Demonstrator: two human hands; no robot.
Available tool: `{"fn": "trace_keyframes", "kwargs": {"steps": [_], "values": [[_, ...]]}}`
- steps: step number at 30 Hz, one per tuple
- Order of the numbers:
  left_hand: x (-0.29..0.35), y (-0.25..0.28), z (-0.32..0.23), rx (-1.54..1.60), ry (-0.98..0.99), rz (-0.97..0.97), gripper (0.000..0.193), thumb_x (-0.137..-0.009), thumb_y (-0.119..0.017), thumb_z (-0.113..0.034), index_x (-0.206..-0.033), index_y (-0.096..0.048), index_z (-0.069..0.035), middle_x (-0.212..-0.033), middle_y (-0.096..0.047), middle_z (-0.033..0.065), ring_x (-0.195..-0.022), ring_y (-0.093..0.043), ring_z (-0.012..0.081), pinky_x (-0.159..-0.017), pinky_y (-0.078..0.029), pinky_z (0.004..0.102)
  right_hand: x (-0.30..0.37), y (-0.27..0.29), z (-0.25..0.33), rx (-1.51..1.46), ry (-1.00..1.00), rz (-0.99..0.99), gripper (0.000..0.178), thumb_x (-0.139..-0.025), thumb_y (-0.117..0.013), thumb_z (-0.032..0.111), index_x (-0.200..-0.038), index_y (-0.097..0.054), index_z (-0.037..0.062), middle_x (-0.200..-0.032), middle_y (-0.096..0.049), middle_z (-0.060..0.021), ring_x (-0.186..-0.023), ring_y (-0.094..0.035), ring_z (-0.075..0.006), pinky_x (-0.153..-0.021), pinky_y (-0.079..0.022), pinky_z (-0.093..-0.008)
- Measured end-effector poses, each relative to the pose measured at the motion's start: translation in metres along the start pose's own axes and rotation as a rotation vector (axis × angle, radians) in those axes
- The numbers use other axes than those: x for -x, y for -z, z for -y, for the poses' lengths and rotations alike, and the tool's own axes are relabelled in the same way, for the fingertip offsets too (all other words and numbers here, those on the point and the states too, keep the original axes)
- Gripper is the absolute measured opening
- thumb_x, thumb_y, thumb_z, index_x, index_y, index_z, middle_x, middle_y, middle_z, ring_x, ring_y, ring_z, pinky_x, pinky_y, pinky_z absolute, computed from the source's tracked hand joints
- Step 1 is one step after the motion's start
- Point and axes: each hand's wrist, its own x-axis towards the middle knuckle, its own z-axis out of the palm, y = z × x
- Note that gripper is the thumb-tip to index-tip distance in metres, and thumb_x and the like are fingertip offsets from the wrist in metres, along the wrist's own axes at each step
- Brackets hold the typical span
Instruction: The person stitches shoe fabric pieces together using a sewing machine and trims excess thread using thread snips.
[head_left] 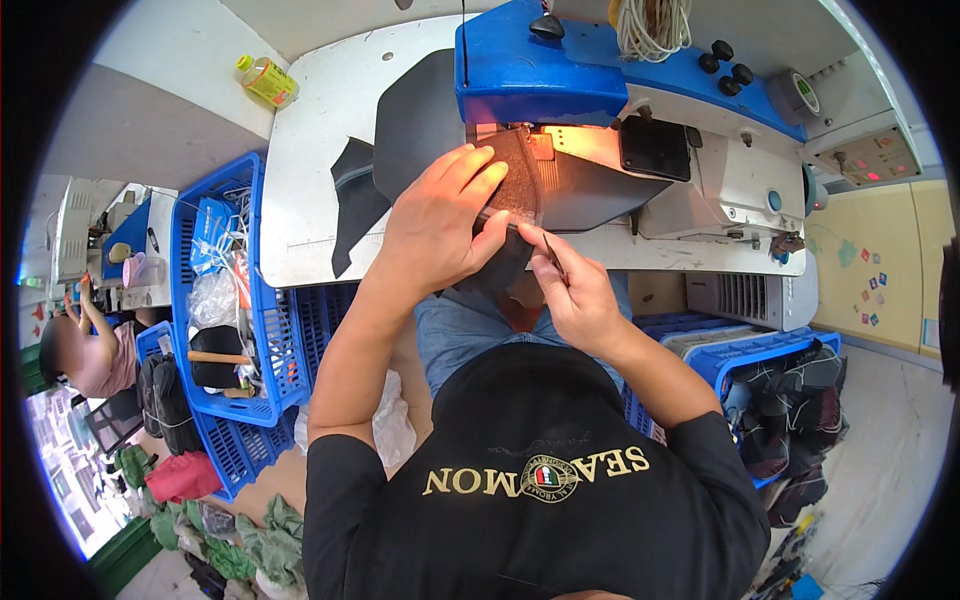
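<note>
Head cam's the L one of 2 side-by-side fisheyes worn on the person's head, facing down, so the black shirt (530,530) fills the bottom middle v close to the lens. L hand (440,215) & R hand (582,305) sit approx mid-frame, also near, w/ the white table (310,215) and blue machine (540,85) just past them up top. Super wide btw: table edge bends, and a far-off co-worker (105,355) shows up tiny at the L rim.

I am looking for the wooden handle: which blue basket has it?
The upper left basket, beside the table; only there does the wooden handle show.
</note>
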Motion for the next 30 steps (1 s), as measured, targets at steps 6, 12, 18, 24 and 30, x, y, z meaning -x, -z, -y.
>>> {"fn": "trace_keyframes", "kwargs": {"steps": [6, 12, 18, 24, 30], "values": [[-0.012, 0.001, 0.001, -0.050, 0.017, 0.043, 0.040, -0.078, -0.063, -0.022, -0.110, -0.063, 0.001, -0.118, -0.060, 0.0164, -0.114, -0.055, 0.0314, -0.097, -0.046, 0.0390, -0.007, 0.004, 0.005, 0.039, -0.066, 0.008, 0.035, -0.094, -0.054, 0.008, -0.129, -0.053, 0.0020, -0.091, -0.066, -0.0198, -0.073, -0.065, -0.0238, -0.071, -0.050, -0.0317], [-0.015, 0.007, 0.007, -0.003, -0.027, 0.105, 0.039, -0.078, -0.056, -0.017, -0.111, -0.062, 0.003, -0.123, -0.058, 0.0191, -0.116, -0.053, 0.0333, -0.098, -0.045, 0.0400, -0.003, 0.004, 0.008, 0.087, -0.089, 0.042, 0.037, -0.093, -0.056, 0.007, -0.130, -0.052, 0.0023, -0.094, -0.066, -0.0209, -0.078, -0.066, -0.0282, -0.073, -0.051, -0.0328], [-0.019, 0.016, 0.013, 0.055, -0.053, 0.162, 0.032, -0.080, -0.056, -0.014, -0.106, -0.062, 0.002, -0.124, -0.057, 0.0213, -0.119, -0.051, 0.0359, -0.101, -0.043, 0.0408, -0.006, 0.005, 0.014, 0.213, -0.025, 0.070, 0.040, -0.094, -0.053, 0.005, -0.134, -0.048, 0.0039, -0.085, -0.066, -0.0150, -0.072, -0.064, -0.0223, -0.071, -0.049, -0.0287], [-0.029, 0.020, 0.021, 0.103, -0.024, 0.240, 0.023, -0.081, -0.060, -0.009, -0.104, -0.063, -0.002, -0.125, -0.056, 0.0169, -0.113, -0.052, 0.0357, -0.097, -0.044, 0.0397, -0.017, 0.008, 0.013, 0.330, 0.003, 0.107, 0.047, -0.086, -0.060, 0.009, -0.131, -0.047, 0.0056, -0.090, -0.067, -0.0178, -0.080, -0.064, -0.0395, -0.067, -0.051, -0.0455], [-0.034, 0.011, 0.030, 0.080, -0.054, 0.159, 0.014, -0.081, -0.063, -0.011, -0.093, -0.065, -0.005, -0.099, -0.062, 0.0078, -0.098, -0.057, 0.0275, -0.085, -0.049, 0.0369, -0.031, 0.010, 0.028, 0.704, 0.081, 0.089, 0.043, -0.086, -0.063, 0.015, -0.126, -0.053, 0.0045, -0.077, -0.067, -0.0162, -0.068, -0.065, -0.0369, -0.059, -0.050, -0.0446]]}}
